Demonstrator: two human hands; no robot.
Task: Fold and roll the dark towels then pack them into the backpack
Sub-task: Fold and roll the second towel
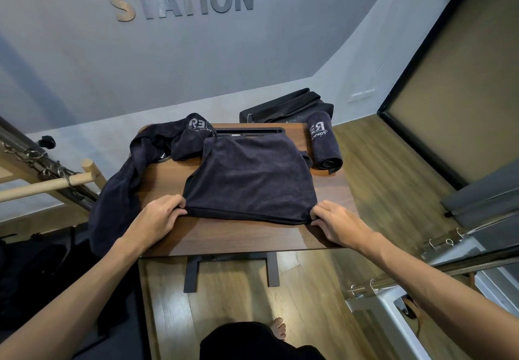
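A dark folded towel (250, 179) lies flat in the middle of the small wooden table (241, 238). My left hand (163, 216) pinches its near left corner and my right hand (334, 222) pinches its near right corner. A second dark towel (126, 174), unfolded and with a white logo, drapes over the table's left edge and hangs down. A rolled dark towel (325, 140) with a logo lies at the table's far right. The black backpack (286, 106) sits on the floor behind the table.
A black slotted tray (250, 131) lies at the table's far edge, partly under the towels. Wooden bars and springs (50, 174) stand to the left, metal frame rails (449, 247) to the right. A grey wall is behind, and my bare foot (278, 328) rests on the wooden floor below.
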